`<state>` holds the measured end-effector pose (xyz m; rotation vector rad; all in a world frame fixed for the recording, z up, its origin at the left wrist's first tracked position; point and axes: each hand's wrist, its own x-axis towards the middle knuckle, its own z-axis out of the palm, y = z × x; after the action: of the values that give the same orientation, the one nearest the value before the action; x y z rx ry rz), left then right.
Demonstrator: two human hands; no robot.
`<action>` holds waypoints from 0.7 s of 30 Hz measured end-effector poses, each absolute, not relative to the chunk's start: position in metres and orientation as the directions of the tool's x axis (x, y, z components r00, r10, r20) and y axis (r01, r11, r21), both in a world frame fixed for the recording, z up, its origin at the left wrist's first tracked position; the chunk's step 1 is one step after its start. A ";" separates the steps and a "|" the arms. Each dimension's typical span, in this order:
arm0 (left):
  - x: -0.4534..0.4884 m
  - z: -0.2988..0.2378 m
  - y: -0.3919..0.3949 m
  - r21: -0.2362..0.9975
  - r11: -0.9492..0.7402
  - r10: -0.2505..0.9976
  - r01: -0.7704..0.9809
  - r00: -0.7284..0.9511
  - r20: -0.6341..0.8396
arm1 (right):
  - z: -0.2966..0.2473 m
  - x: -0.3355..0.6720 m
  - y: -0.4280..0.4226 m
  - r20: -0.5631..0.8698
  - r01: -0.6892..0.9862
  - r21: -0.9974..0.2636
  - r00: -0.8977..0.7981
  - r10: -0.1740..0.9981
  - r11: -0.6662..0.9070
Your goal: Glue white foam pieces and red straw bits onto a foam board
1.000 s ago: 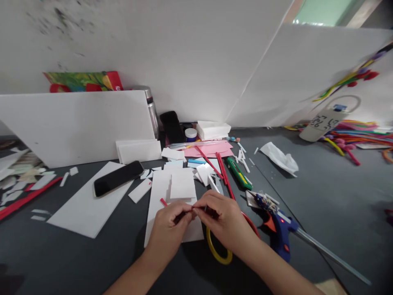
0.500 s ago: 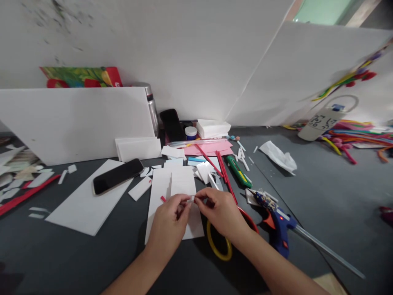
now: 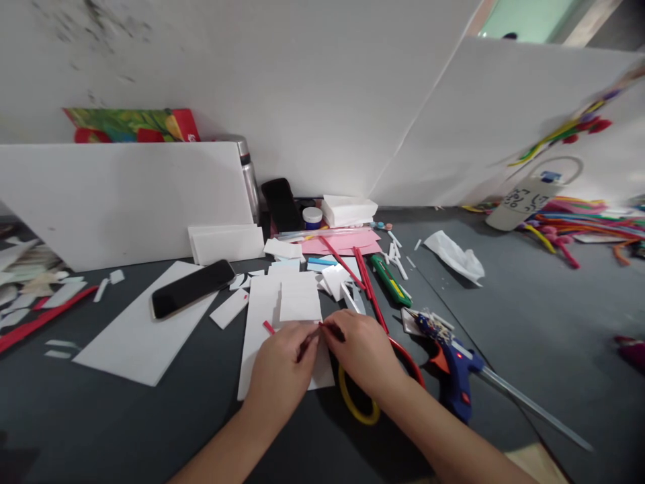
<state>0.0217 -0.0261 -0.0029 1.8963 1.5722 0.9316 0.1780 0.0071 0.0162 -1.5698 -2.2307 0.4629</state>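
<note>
My left hand [image 3: 282,376] and my right hand [image 3: 363,355] are both closed in a fingertip pinch on one thin red strip [image 3: 322,329], which runs across the small gap between my two thumbs. It sits just above the flat white foam sheet [image 3: 252,366] that lies under both hands.

The strip is so narrow that I think it could crease, twist or tear if I squeeze harder with one hand than with the other. It could also slip from my fingertips and get lost among the offcuts in front of my knuckles. A short red offcut [image 3: 268,327] already lies just beyond my left thumb and would be easy to mistake for it. The yellow-and-red-handled scissors [image 3: 359,411] lie directly under my right wrist, so dropping that wrist could jolt the pinch. The blue hot-glue gun [image 3: 456,376] rests just to the outside of my right forearm with its nozzle towards my hand. I cannot tell whether it is hot, but a careless sweep that way might burn me.

The strip is dark red, flat and very slim. Only a short stretch shows, since my fingers cover the rest, and I cannot tell whether it is paper or foam.
</note>
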 end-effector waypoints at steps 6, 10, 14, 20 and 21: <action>0.021 -0.007 -0.029 0.760 -0.255 0.965 0.598 0.114 0.234 | 0.020 0.175 0.005 0.098 0.832 -0.471 -0.280 0.955 0.292; 0.020 -0.007 -0.029 0.776 -0.263 0.962 0.573 0.101 0.252 | 0.021 0.173 0.006 0.098 0.800 -0.534 -0.264 0.960 0.274; 0.020 -0.006 -0.029 0.771 -0.241 0.969 0.589 0.107 0.221 | 0.020 0.173 0.005 0.092 0.777 -0.576 -0.249 0.964 0.256; 0.021 -0.004 -0.028 0.761 -0.223 0.974 0.609 0.109 0.198 | 0.018 0.174 0.004 0.111 0.775 -0.565 -0.270 0.956 0.284; 0.021 -0.003 -0.027 0.758 -0.218 0.975 0.615 0.109 0.192 | 0.018 0.173 0.004 0.117 0.781 -0.553 -0.271 0.955 0.290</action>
<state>0.0209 -0.0275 -0.0032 1.8929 1.5434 0.9435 0.1733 0.0038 0.0177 -1.5547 -2.1362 0.5479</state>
